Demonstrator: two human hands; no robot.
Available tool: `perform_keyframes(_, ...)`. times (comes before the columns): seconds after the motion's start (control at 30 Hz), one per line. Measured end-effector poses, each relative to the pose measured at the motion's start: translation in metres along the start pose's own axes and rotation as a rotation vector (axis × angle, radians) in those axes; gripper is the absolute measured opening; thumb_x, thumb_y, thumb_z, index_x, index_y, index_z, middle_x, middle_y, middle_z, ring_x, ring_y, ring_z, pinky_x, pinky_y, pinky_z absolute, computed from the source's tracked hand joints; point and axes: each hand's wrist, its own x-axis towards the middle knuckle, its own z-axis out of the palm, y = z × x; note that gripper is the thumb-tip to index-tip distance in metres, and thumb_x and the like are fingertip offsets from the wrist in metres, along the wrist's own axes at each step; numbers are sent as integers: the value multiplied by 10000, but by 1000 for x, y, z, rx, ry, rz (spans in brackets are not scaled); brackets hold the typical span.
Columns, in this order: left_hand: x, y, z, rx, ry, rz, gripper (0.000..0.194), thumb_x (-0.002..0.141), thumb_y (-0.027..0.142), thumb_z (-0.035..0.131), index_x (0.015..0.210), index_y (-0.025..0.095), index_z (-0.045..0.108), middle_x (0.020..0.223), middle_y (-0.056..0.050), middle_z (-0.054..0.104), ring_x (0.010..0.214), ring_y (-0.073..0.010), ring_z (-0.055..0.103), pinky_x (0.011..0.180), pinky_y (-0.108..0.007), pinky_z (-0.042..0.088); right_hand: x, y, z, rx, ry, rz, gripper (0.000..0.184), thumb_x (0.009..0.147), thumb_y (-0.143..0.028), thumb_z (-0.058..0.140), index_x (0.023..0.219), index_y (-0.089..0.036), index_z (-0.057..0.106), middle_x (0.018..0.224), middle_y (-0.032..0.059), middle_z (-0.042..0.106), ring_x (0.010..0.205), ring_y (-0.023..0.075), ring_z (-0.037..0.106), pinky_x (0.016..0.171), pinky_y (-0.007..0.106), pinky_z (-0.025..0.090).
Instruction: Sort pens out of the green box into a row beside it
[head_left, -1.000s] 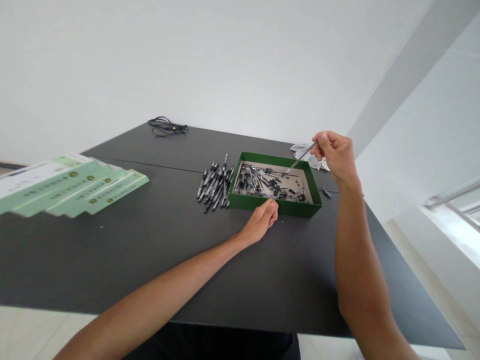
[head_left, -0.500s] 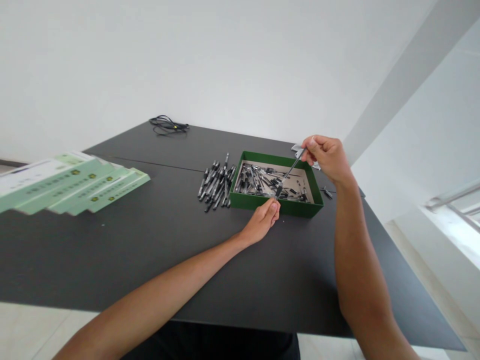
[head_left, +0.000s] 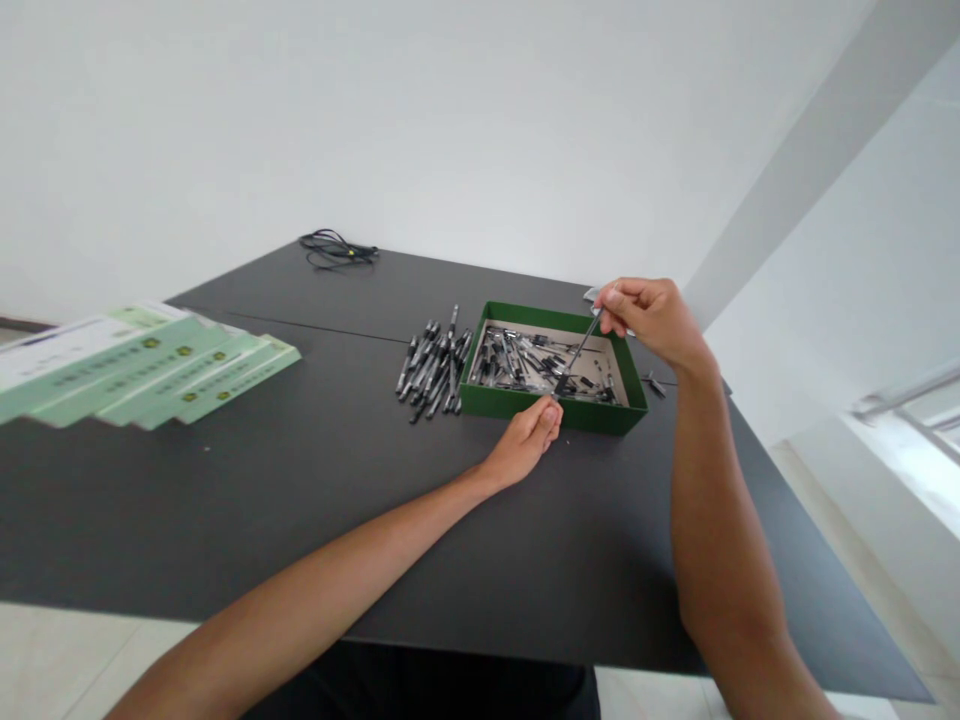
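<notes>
My left hand is closed on a pen barrel with a dark grip, at the front rim of the green box. Above the box, my right hand pinches the upper end of a thin dark pen refill. The refill slants down to the left, and its lower end meets the barrel; how deep it sits inside is too small to tell. Inside the box lie many loose pen parts, clear and black. Left of the box is a pile of pens.
Overlapping green-and-white booklets or boxes lie on the dark table at left. A coiled black cable is at the back. Small dark pieces lie right of the box, and something whitish is partly behind my right hand.
My right hand has moved slightly down and left, toward my left hand, and less of the refill shows between them. My left hand has stayed almost in place.
</notes>
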Motion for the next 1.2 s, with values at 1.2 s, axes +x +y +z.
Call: perform_keyframes(1.2,0,-1,0,-17,3,-31,491,1074,642,329,910,196,453,720,42,424,589,-94,390,567,-233,330,-4,5,7,7,-701,227,434,894,-482,734,1273,-277,779,765,-2,764,514,82,463,466,222,348)
